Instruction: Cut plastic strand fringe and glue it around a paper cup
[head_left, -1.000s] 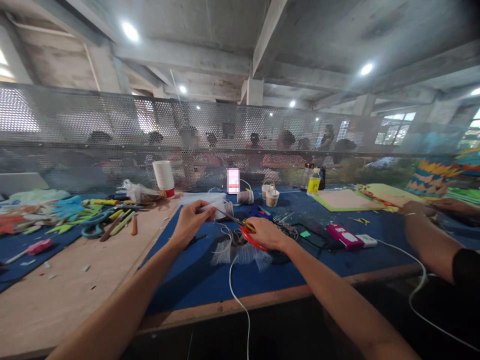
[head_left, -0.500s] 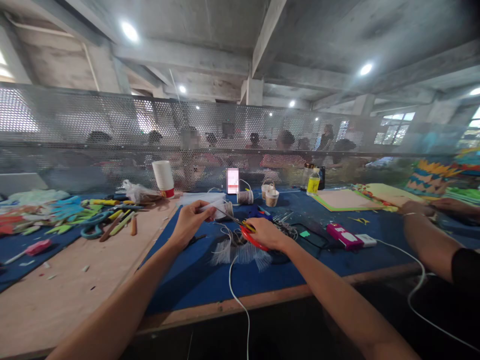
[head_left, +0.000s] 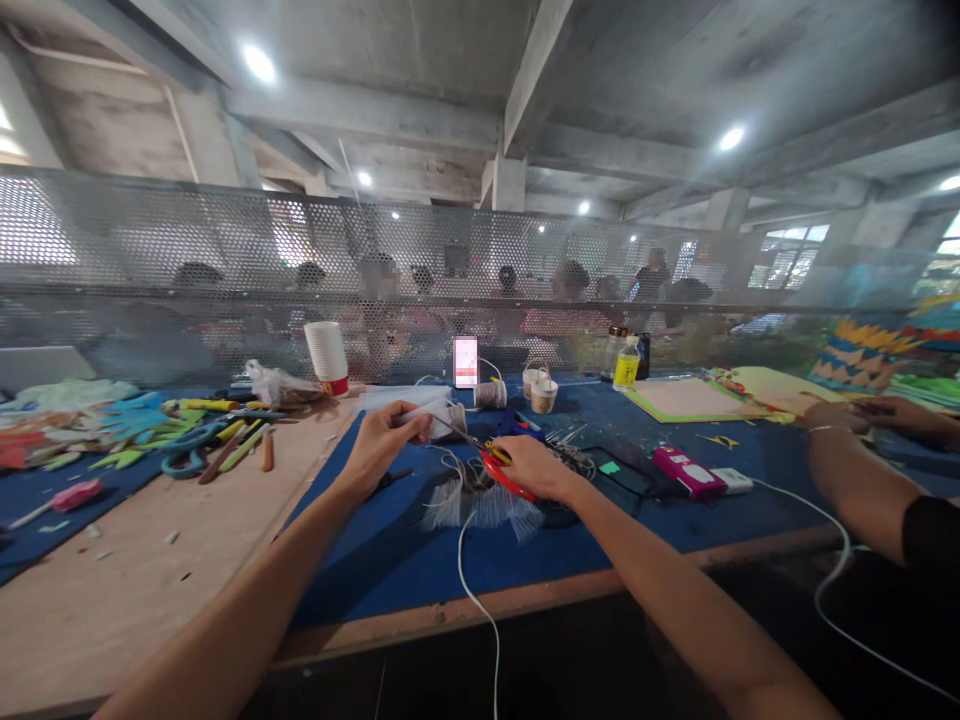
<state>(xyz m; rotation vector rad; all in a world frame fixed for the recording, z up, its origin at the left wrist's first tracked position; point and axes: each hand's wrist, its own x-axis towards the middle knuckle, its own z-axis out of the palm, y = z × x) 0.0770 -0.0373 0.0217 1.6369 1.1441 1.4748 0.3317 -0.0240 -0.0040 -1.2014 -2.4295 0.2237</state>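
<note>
My right hand [head_left: 529,465] is wrapped round the red handles of a pair of scissors [head_left: 504,474], whose blades point left toward my other hand. My left hand [head_left: 384,440] pinches a thin, pale sheer piece near the blade tips; its exact shape is hard to make out. Just behind the blades stands a spool [head_left: 451,422]. Below them, a bundle of clear fringed strands [head_left: 487,508] lies on the blue mat [head_left: 375,580], with tangled cord beside it.
Pliers [head_left: 184,450] and other tools lie at left near a stack of paper cups [head_left: 326,355]. A phone [head_left: 465,362] stands at centre back. At right are a pink box [head_left: 688,472], a white cable and another person's hands [head_left: 832,415].
My hands and the scissors have hardly moved. At the right, the other person's hands have shifted slightly.
</note>
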